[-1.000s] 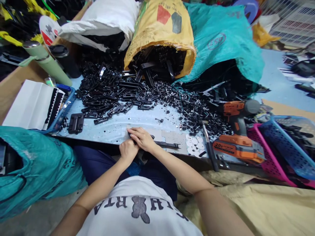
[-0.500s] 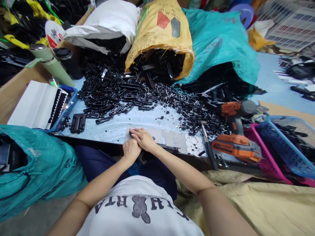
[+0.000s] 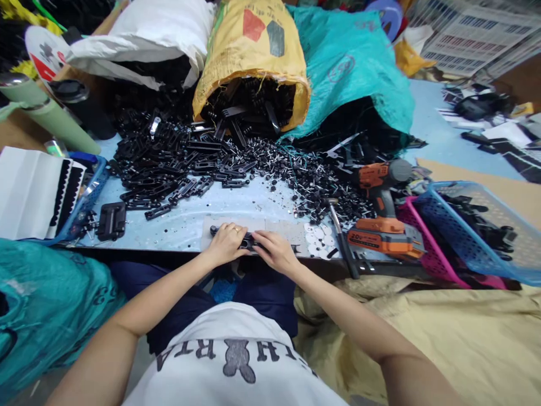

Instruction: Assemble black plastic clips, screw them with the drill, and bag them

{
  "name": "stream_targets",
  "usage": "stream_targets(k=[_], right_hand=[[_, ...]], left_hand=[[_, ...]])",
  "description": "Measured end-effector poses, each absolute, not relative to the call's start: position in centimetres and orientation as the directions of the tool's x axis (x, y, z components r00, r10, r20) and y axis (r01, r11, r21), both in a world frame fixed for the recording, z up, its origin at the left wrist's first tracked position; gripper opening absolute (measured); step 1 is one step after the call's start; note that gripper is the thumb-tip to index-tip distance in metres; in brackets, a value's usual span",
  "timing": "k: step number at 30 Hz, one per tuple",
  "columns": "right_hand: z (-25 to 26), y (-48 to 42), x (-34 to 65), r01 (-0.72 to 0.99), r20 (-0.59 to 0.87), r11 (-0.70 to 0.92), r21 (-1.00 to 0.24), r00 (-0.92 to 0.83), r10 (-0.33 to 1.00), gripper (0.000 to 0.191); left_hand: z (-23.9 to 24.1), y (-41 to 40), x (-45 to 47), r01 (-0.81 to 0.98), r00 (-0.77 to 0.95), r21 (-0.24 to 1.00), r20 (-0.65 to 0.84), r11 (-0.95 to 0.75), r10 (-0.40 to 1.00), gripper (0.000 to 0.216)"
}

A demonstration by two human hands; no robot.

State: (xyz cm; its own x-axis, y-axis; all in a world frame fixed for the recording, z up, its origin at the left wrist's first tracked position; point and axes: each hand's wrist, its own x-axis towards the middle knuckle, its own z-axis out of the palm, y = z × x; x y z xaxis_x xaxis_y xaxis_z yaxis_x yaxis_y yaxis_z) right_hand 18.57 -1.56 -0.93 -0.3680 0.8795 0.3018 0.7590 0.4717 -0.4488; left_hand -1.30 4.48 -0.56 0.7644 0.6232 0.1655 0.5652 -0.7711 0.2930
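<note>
My left hand [image 3: 226,243] and my right hand [image 3: 275,252] lie side by side at the near edge of the blue table [image 3: 186,217]. Both press with curled fingers on a long black plastic strip [image 3: 247,243] that lies flat across a grey pad [image 3: 287,230]. The strip's left end sticks out past my left fingers. Just beyond the hands spreads a heap of black plastic parts [image 3: 169,163] and small black screws [image 3: 313,180].
An orange cordless drill [image 3: 380,208] and a hammer [image 3: 340,239] lie right of my hands. Blue [image 3: 477,237] and pink baskets [image 3: 422,248] stand at right, a blue tray with white cards [image 3: 34,192] at left. Yellow [image 3: 253,51], teal and white sacks lie behind.
My hands, stacked together before, have drawn apart along the strip; the right hand slid right, the left moved onto the table. The camera view shifted a little.
</note>
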Motion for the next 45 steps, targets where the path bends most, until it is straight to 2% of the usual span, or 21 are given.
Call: stream_targets(k=[4, 7, 10, 13, 15, 18, 20, 25, 26, 28, 31, 33, 35, 38, 41, 43, 45], right_hand=[[-2.1, -1.6, 19.0, 0.778, 0.279, 0.544, -0.313, -0.473, 0.836, 0.042], [-1.6, -0.3, 20.4, 0.768, 0.213, 0.606, -0.208, -0.569, 0.794, 0.046], [-0.7, 0.1, 21.6, 0.866, 0.156, 0.498, -0.054, -0.485, 0.861, 0.052], [0.1, 0.2, 22.2, 0.905, 0.119, 0.425, -0.006, -0.422, 0.899, 0.061], [0.8, 0.4, 22.4, 0.891, 0.105, 0.451, -0.053, -0.445, 0.890, 0.065], [2.1, 0.8, 22.5, 0.825, 0.087, 0.526, -0.208, -0.520, 0.850, 0.068], [3.0, 1.0, 22.2, 0.779, 0.067, 0.558, -0.286, -0.565, 0.823, 0.069], [5.7, 0.2, 21.0, 0.859, -0.013, 0.469, -0.204, -0.481, 0.876, 0.066], [6.5, -0.2, 20.8, 0.850, -0.006, 0.476, -0.226, -0.489, 0.872, 0.066], [8.1, -1.2, 20.3, 0.745, 0.070, 0.547, -0.381, -0.567, 0.821, 0.067], [9.4, -3.3, 18.8, 0.371, 0.266, 0.632, -0.680, -0.678, 0.685, 0.064], [8.6, -4.5, 16.6, 0.188, 0.372, 0.592, -0.784, -0.621, 0.690, 0.064], [6.4, -5.0, 14.0, 0.191, 0.436, 0.547, -0.815, -0.422, 0.795, 0.068], [2.0, -3.1, 10.8, 0.358, 0.490, 0.471, -0.806, -0.040, 0.871, 0.074], [-0.5, 2.1, 11.3, 0.477, 0.500, 0.415, -0.775, 0.062, 0.864, 0.053], [-0.4, 6.8, 14.1, 0.581, 0.488, 0.405, -0.706, -0.015, 0.873, 0.035], [0.7, 11.8, 17.8, 0.726, 0.436, 0.315, -0.611, -0.024, 0.900, 0.026]], left_hand=[[-0.4, 4.4, -1.6, 0.560, 0.771, 0.311, 0.145, -0.768, 0.621, 0.051], [0.0, 4.4, -1.8, 0.561, 0.791, 0.262, 0.112, -0.786, 0.602, 0.050], [0.3, 4.7, -2.1, 0.582, 0.795, 0.154, 0.098, -0.798, 0.598, 0.048], [0.9, 5.4, -2.5, 0.609, 0.781, 0.132, 0.071, -0.782, 0.621, 0.038], [1.6, 5.9, -2.9, 0.629, 0.760, 0.190, 0.052, -0.754, 0.647, 0.040], [2.8, 6.4, -3.3, 0.617, 0.751, 0.314, 0.038, -0.721, 0.659, 0.044], [3.3, 6.5, -3.3, 0.617, 0.749, 0.341, 0.023, -0.710, 0.662, 0.045], [4.0, 6.1, -3.7, 0.701, 0.687, 0.245, 0.021, -0.669, 0.727, 0.054], [4.4, 5.7, -4.1, 0.671, 0.710, 0.269, 0.036, -0.692, 0.703, 0.057], [5.6, 4.4, -4.9, 0.523, 0.785, 0.406, 0.113, -0.749, 0.609, 0.064], [7.9, 0.9, -5.5, 0.184, 0.805, 0.672, 0.317, -0.717, 0.502, 0.072], [8.8, -1.7, -4.8, 0.050, 0.724, 0.769, 0.411, -0.637, 0.554, 0.073], [8.6, -3.6, -3.4, 0.029, 0.578, 0.787, 0.490, -0.617, 0.653, 0.073], [6.4, -3.7, -1.3, 0.124, 0.379, 0.676, 0.645, -0.727, 0.664, 0.070], [3.1, -0.2, -0.3, 0.299, 0.406, 0.437, 0.746, -0.848, 0.528, 0.066], [1.3, 3.5, -0.2, 0.451, 0.546, 0.272, 0.670, -0.850, 0.503, 0.067], [0.1, 7.5, -0.1, 0.559, 0.689, 0.142, 0.469, -0.817, 0.553, 0.064]])
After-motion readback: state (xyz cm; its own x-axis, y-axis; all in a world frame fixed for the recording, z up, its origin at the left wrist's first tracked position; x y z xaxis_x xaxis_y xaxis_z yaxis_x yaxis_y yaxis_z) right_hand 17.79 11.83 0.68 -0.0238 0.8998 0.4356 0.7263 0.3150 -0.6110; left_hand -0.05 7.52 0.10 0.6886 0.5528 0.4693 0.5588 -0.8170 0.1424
